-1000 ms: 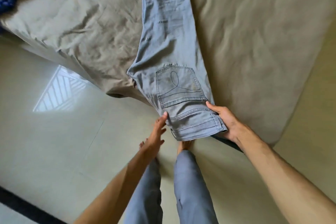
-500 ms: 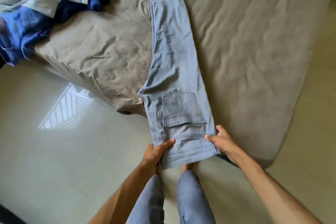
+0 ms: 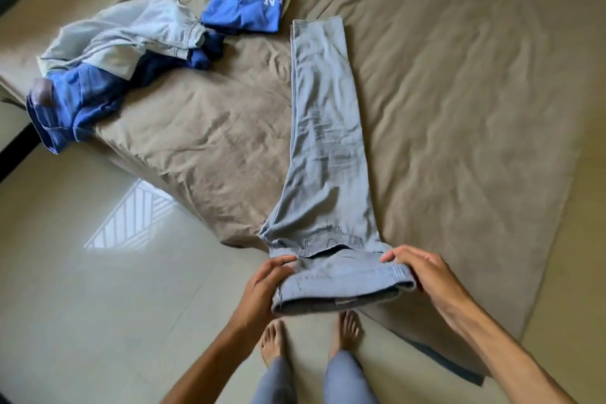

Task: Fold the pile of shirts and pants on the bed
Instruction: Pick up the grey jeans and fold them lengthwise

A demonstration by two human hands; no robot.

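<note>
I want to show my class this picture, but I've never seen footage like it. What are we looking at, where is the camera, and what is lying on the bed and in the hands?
There is no machine here: a person is folding laundry with bare hands. The single picture comes from a wide-angle camera worn on the person's head, looking forward and down, which is why the arms, legs and bare feet appear at the bottom.

The surface is a bed covered with a tan sheet. Light grey pants lie lengthwise along it, legs pointing away. The left hand and right hand each grip one side of the waist end, which is lifted and turned over towards the legs. Farther away lie a folded blue polo shirt and, to its left, an unfolded pile of clothes in grey and blue.
</note>
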